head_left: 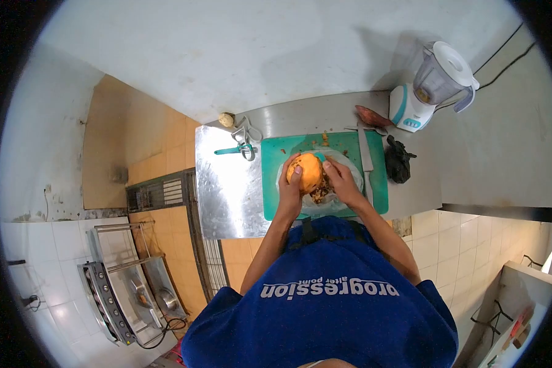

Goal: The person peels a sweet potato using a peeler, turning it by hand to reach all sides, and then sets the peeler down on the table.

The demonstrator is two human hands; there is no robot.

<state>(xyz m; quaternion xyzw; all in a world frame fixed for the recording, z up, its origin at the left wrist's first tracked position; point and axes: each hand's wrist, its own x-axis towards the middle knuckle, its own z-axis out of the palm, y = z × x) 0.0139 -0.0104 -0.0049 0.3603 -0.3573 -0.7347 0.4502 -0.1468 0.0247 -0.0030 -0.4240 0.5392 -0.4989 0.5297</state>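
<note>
My left hand (291, 187) is wrapped round the left side of a round orange fruit or vegetable (310, 174) with small dark spots. At its right side, my right hand (343, 183) is closed on a small tool with a teal part (321, 157); most of that tool is hidden by the fingers. Both hands are above a clear plastic bag (345, 161) that holds brown and orange scraps (321, 192). The bag lies on a green cutting board (379, 195), where a few more scraps are scattered.
A large knife (365, 151) lies on the board's right side. Further right are a black plastic bag (398, 161), a reddish root (373, 116) and a blender (438, 86). A teal-handled tool (228, 150), metal tongs (246, 132) and a pale round piece (226, 119) lie left on the steel table (227, 208).
</note>
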